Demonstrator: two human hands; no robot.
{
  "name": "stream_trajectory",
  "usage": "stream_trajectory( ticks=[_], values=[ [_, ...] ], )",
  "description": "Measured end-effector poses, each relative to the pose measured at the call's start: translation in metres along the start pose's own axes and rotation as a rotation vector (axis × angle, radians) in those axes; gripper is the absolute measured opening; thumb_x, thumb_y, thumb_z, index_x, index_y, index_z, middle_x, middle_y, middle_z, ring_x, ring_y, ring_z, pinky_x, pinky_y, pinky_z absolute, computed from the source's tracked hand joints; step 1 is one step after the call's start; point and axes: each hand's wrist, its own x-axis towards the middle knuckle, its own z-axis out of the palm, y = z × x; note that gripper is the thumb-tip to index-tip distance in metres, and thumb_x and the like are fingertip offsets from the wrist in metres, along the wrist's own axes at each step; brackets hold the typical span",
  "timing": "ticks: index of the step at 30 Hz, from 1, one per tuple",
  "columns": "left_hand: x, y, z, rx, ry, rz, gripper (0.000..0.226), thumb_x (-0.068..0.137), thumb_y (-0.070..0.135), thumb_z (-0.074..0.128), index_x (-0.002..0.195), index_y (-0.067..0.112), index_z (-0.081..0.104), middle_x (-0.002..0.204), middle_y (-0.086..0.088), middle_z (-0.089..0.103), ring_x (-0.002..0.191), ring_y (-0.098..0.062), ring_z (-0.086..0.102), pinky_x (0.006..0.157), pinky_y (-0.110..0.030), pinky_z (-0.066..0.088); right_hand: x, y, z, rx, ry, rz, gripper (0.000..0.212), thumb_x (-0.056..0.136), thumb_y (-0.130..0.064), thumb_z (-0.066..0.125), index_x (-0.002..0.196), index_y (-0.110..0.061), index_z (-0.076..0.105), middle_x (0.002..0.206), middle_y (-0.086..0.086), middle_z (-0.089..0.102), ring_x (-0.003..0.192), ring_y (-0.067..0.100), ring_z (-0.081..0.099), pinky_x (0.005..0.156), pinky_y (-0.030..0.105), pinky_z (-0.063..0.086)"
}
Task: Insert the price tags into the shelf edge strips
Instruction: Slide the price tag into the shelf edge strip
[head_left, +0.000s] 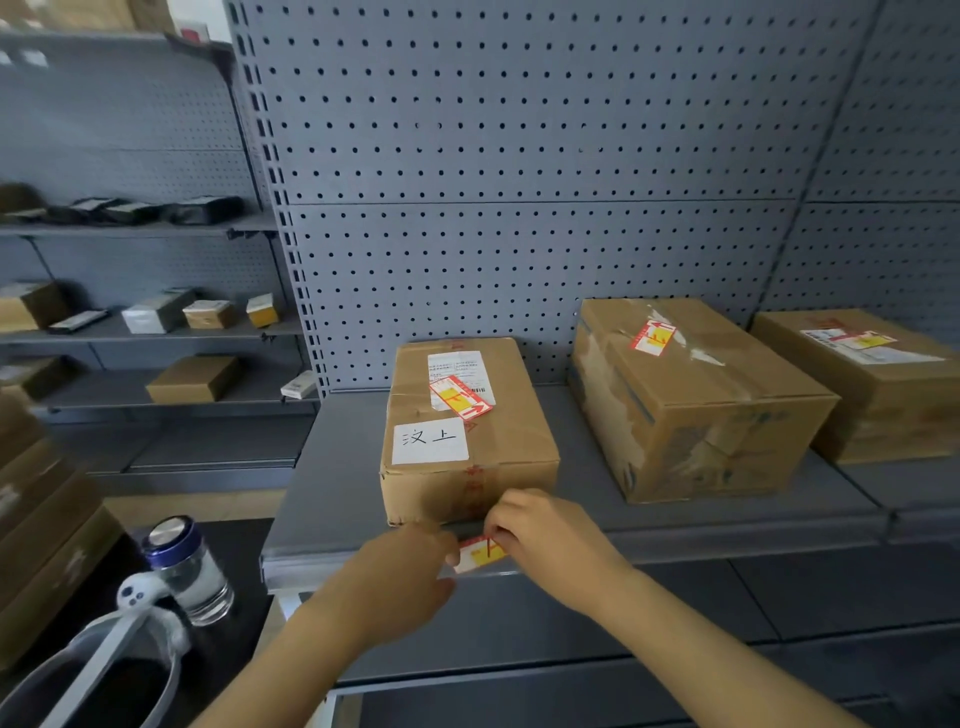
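A small price tag (480, 555), white with red and yellow print, lies against the grey shelf edge strip (727, 548) just below a taped cardboard box (462, 431). My left hand (405, 577) pinches the tag's left end. My right hand (545, 535) pinches its upper right part, fingers curled over the strip. How far the tag sits in the strip is hidden by my fingers.
Two more cardboard boxes (696, 400) (872, 384) stand on the same shelf to the right, before a pegboard wall. At the lower left are a glass jar with a blue lid (187, 566), a grey bag (104, 670) and stacked cartons. Shelves with small boxes run along the left.
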Motion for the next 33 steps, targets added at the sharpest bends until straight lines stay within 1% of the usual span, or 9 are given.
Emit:
stream_trajectory(
  ticks=[4,9,11,14,17,18,23,26,33],
  values=[
    [0.002,0.003,-0.004,0.070,0.032,0.053,0.028,0.091,0.036,0.053,0.119,0.033,0.057,0.120,0.009,0.065,0.101,-0.014,0.065,0.087,-0.024,0.050,-0.005,-0.001,-0.006,0.033,0.053,0.020,0.022,0.097,-0.024,0.043,0.109,-0.019,0.061,0.111,-0.002,0.060,0.104,0.014,0.049,0.082,0.033,0.047],
    [0.016,0.018,-0.017,0.072,0.035,0.164,0.018,0.095,0.031,0.048,0.103,0.028,0.063,0.103,0.008,0.068,0.088,-0.010,0.063,0.079,-0.018,0.051,-0.027,0.007,-0.017,0.013,0.112,0.048,0.020,0.095,-0.018,0.045,0.107,-0.017,0.061,0.110,-0.001,0.060,0.103,0.016,0.048,0.082,0.033,0.046],
    [0.025,0.031,-0.021,0.100,0.047,0.221,0.019,0.096,0.033,0.046,0.106,0.029,0.062,0.106,0.009,0.066,0.092,-0.009,0.061,0.082,-0.016,0.048,-0.040,0.012,-0.024,0.055,0.123,0.100,0.020,0.093,-0.016,0.049,0.108,-0.017,0.062,0.112,-0.001,0.060,0.105,0.016,0.048,0.085,0.034,0.046],
    [0.039,0.060,-0.025,0.163,0.036,0.282,0.025,0.095,0.038,0.042,0.114,0.032,0.057,0.116,0.010,0.062,0.105,-0.012,0.059,0.089,-0.024,0.045,-0.064,0.024,-0.037,0.064,0.108,0.192,0.024,0.090,-0.012,0.050,0.111,-0.016,0.061,0.114,0.001,0.059,0.108,0.017,0.046,0.087,0.033,0.044],
    [0.054,0.092,-0.026,0.201,0.012,0.399,0.007,0.090,0.039,0.046,0.095,0.034,0.048,0.115,0.010,0.060,0.106,-0.012,0.057,0.086,-0.026,0.044,-0.094,0.037,-0.056,0.017,0.023,0.341,0.026,0.089,-0.016,0.054,0.115,-0.015,0.058,0.116,0.005,0.058,0.111,0.022,0.047,0.087,0.039,0.047],
    [0.059,0.105,-0.025,0.201,0.001,0.440,0.008,0.088,0.039,0.048,0.093,0.033,0.045,0.115,0.010,0.059,0.107,-0.012,0.056,0.085,-0.027,0.043,-0.105,0.042,-0.063,0.005,-0.015,0.397,0.028,0.089,-0.018,0.056,0.117,-0.016,0.057,0.117,0.006,0.057,0.111,0.024,0.048,0.088,0.039,0.047],
    [0.089,0.180,-0.013,0.211,-0.048,0.566,0.029,0.086,0.045,0.054,0.112,0.033,0.049,0.120,0.012,0.056,0.110,-0.012,0.055,0.088,-0.029,0.044,-0.167,0.076,-0.095,-0.012,-0.091,0.625,0.036,0.089,-0.025,0.059,0.124,-0.019,0.053,0.128,0.006,0.052,0.119,0.025,0.045,0.095,0.041,0.044],
    [0.108,0.231,0.000,0.214,-0.140,0.609,0.040,0.086,0.047,0.057,0.123,0.033,0.048,0.126,0.009,0.054,0.114,-0.013,0.054,0.094,-0.031,0.046,-0.206,0.102,-0.112,-0.031,-0.106,0.751,0.039,0.089,-0.028,0.058,0.126,-0.020,0.050,0.130,0.007,0.049,0.121,0.027,0.042,0.095,0.040,0.041],
    [0.145,0.358,0.031,0.274,-0.202,0.661,0.042,0.089,0.048,0.054,0.128,0.033,0.046,0.131,0.008,0.052,0.117,-0.015,0.052,0.091,-0.031,0.045,-0.293,0.174,-0.157,-0.071,-0.097,0.854,0.040,0.089,-0.026,0.058,0.127,-0.020,0.051,0.131,0.009,0.048,0.123,0.027,0.040,0.097,0.039,0.040]
  ],
)
